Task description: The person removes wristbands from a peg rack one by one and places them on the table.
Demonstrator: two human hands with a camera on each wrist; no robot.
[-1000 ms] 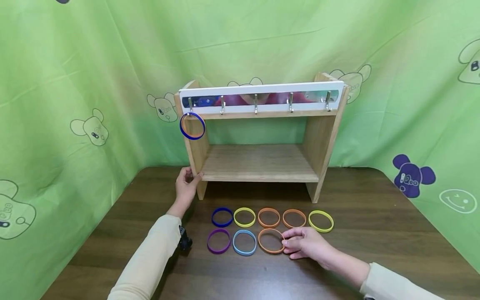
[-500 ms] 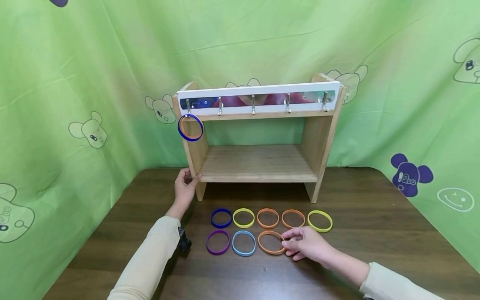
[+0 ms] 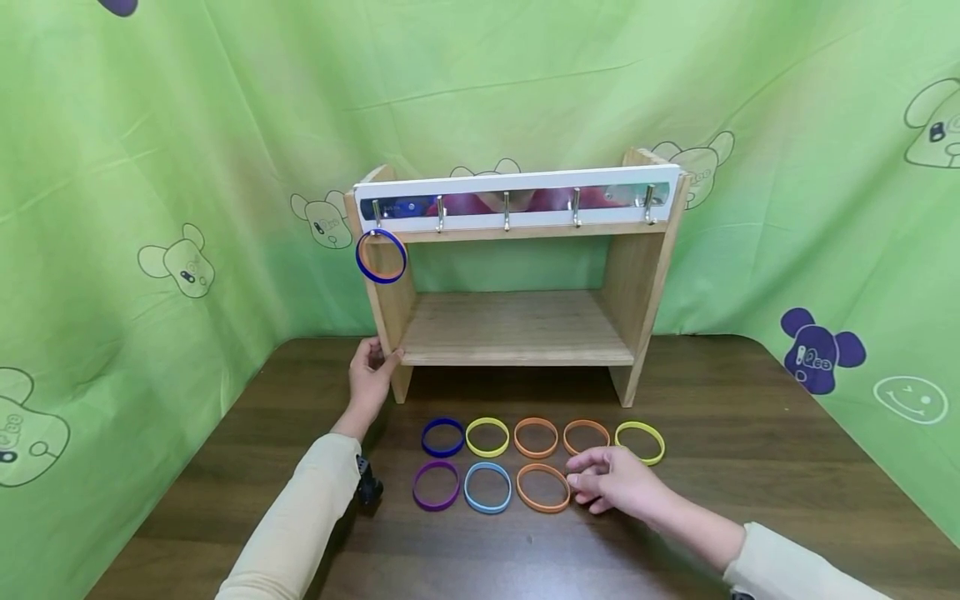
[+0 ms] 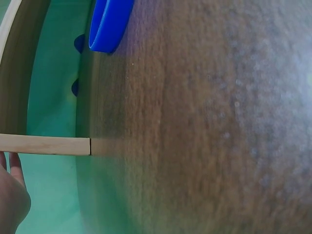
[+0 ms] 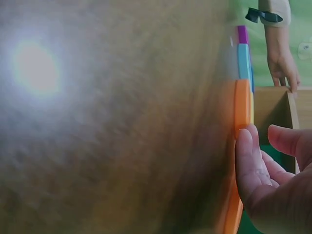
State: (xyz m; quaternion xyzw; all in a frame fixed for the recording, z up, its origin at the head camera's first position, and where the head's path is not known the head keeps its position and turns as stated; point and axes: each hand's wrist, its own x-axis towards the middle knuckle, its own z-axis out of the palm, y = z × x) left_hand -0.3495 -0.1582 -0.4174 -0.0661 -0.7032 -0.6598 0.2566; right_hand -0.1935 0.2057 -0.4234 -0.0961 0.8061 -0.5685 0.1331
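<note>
In the head view my left hand (image 3: 369,379) grips the lower left side panel of a wooden shelf (image 3: 517,329), thumb on its front edge and fingers behind. My right hand (image 3: 618,485) hovers at the right end of the front row of silicone wristbands. Its thumb and fingers are parted, with nothing between them. Just left of the fingertips lies an orange wristband (image 3: 545,508), flat on the table. Beside it are a light blue wristband (image 3: 487,509) and a purple wristband (image 3: 437,507). In the right wrist view the fingertips (image 5: 245,139) are close to the orange band's edge.
A back row holds a dark blue band (image 3: 442,453), yellow and orange ones, and a yellow band (image 3: 642,462) at the right end. Above, a white hook rack (image 3: 517,177) spans the shelf. From its leftmost hook hang a blue wristband (image 3: 386,280) and an orange one.
My right hand's fingers have come off the front orange wristband and moved slightly right; the band stays on the table. The left hand keeps its grip on the shelf.
</note>
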